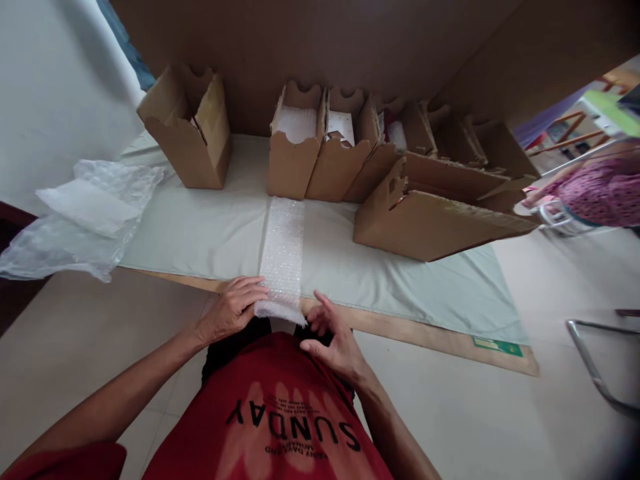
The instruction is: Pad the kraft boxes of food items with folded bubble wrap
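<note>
A long narrow strip of bubble wrap (283,250) runs from the cardboard bins toward my body, its near end folded over at the table's front edge. My left hand (235,308) is at the strip's near left edge, fingers closed together on the wrap, with the thumb partly hidden. On the other side, my right hand (334,337) is beside the near right corner, palm turned inward. Its thumb and fingers are apart and nothing is in it.
Several open cardboard bins (293,167) stand along the back, one turned lengthwise (430,223) on the right and another bin (200,150) apart at left. Loose clear plastic wrapping (90,213) hangs over the table's left end. A metal frame (595,373) and a person in pink (600,187) are at right.
</note>
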The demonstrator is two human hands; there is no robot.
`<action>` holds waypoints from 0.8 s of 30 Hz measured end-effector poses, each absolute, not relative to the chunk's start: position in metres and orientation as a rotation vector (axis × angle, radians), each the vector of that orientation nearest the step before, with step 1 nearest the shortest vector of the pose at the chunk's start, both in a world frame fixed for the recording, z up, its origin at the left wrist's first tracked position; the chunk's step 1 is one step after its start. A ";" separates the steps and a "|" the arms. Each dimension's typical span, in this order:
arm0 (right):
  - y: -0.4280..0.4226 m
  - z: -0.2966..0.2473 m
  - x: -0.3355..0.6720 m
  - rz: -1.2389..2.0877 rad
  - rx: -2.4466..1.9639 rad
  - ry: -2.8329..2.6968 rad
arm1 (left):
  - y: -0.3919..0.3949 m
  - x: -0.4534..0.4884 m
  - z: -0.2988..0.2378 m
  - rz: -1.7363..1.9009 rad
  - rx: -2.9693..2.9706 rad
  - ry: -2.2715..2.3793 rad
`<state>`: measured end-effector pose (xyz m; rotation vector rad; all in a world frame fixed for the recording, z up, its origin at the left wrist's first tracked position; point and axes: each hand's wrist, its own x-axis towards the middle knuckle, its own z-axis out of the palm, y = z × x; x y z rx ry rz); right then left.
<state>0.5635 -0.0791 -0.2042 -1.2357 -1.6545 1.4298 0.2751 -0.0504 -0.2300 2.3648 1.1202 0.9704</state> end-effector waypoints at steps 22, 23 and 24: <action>0.013 -0.219 0.514 1.108 -1.537 -1.714 | -0.006 0.300 -0.206 0.828 1.662 1.636; 0.014 -0.217 0.512 1.096 -1.560 -1.725 | -0.005 0.302 -0.209 0.838 1.647 1.678; 0.015 -0.215 0.510 1.078 -1.585 -1.743 | -0.005 0.304 -0.213 0.842 1.643 1.727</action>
